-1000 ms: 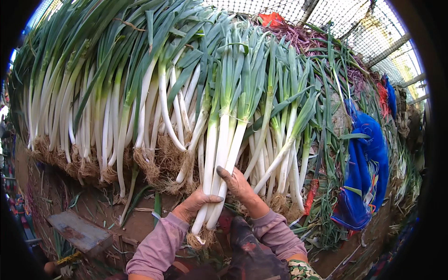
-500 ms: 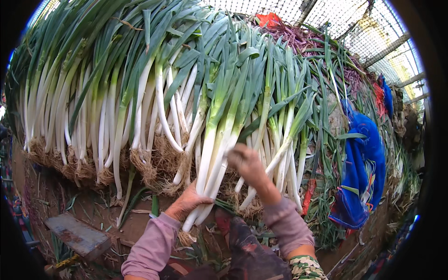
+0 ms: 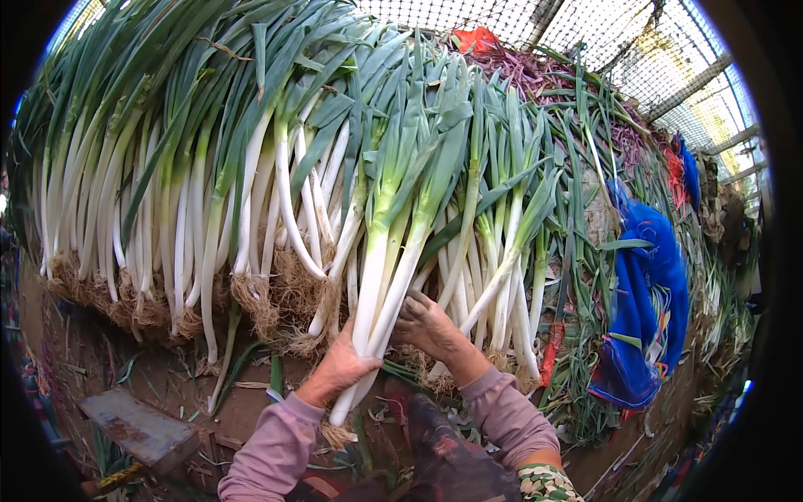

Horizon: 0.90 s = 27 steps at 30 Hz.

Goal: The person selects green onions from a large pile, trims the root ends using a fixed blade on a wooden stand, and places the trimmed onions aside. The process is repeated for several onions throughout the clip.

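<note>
A big stack of leeks (image 3: pixel 251 184) with white stalks, green leaves and rooty ends fills the view. My left hand (image 3: pixel 341 368) grips the white stalks of a small bunch of leeks (image 3: pixel 386 268) near its root end, which hangs below the hand. My right hand (image 3: pixel 428 325) lies just to the right of that bunch, fingers pressed against its stalks and the neighbouring leeks in the stack. Both sleeves are pink, entering from the bottom edge.
A blue mesh bag (image 3: pixel 648 309) hangs at the right of the stack. A flat grey block (image 3: pixel 138 428) lies on the dirt floor at lower left. Netting (image 3: pixel 602 33) spans the top. Red-purple greenery (image 3: pixel 519 71) sits behind the leeks.
The bunch has been lifted up against the stack. My right hand moved from holding the bunch's stalks to its right side, higher up. My left hand kept its grip.
</note>
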Motion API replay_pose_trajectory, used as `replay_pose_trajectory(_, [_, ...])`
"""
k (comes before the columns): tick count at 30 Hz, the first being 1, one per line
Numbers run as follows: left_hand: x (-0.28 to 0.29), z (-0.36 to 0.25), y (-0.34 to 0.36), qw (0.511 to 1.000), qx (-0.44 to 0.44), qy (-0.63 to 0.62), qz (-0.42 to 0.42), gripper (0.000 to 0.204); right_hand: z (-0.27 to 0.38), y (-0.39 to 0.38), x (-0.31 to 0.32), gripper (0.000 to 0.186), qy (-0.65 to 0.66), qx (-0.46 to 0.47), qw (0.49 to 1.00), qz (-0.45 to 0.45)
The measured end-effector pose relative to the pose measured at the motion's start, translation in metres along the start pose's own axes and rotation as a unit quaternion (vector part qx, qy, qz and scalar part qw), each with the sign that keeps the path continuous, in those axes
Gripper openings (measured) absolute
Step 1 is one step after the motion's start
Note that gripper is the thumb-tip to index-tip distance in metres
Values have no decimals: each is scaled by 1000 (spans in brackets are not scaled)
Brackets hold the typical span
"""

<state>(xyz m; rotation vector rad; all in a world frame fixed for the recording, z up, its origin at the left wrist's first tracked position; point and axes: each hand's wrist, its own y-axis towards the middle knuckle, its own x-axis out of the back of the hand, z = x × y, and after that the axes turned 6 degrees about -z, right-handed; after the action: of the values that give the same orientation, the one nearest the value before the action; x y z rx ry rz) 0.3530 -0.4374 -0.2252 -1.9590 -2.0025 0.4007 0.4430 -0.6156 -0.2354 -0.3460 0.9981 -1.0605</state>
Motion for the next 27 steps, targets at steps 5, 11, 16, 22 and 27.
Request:
replay_pose_trajectory(5, [-43,-11,-16,935,-16,343,-88,100,-14,22,-27,63,27,120,990,-74])
replay_pose_trajectory(11, [-69,-63,-62,924,-113,347,-115,94,8,-37,-41,54,54,164,983,-57])
replay_pose_trajectory(16, [-65,-71,-50,984,-150,82,-58,90,39,-68,-39,51,21,225,965,-133])
replay_pose_trajectory(22, [-4,-60,142,978,-121,26,-168,62,71,15,36,50,49,287,940,-176])
replay_pose_trajectory(27, [109,29,219,945,-34,110,-308,54,68,54,64,49,167,194,958,-131])
